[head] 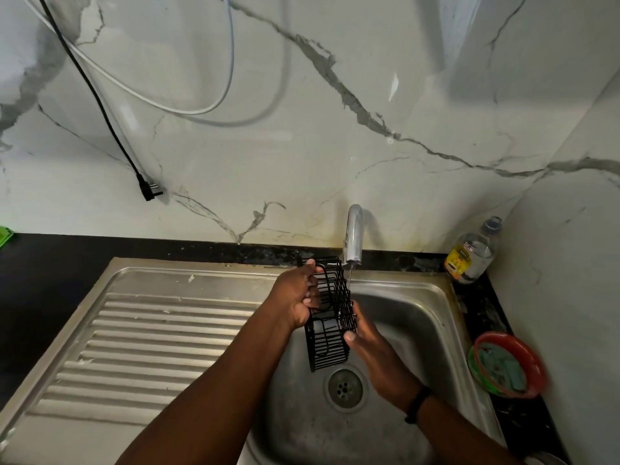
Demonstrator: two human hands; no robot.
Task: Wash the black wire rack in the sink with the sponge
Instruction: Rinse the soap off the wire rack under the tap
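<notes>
The black wire rack [330,344] hangs tilted over the steel sink basin [412,317], its top end under the chrome tap [354,234], from which a thin stream of water runs. My left hand [297,297] grips the rack's upper left side, fingers curled through the wires. My right hand [372,344] lies against the rack's right side, thumb on the wires; how its fingers lie behind the rack is hidden. A green sponge [503,367] sits in a red bowl [533,360] on the counter right of the sink.
A ribbed steel drainboard [151,337] lies left of the basin. The drain [344,387] is below the rack. A clear bottle with a yellow label [471,253] stands at the back right corner. A black plug [147,189] and cables hang on the marble wall.
</notes>
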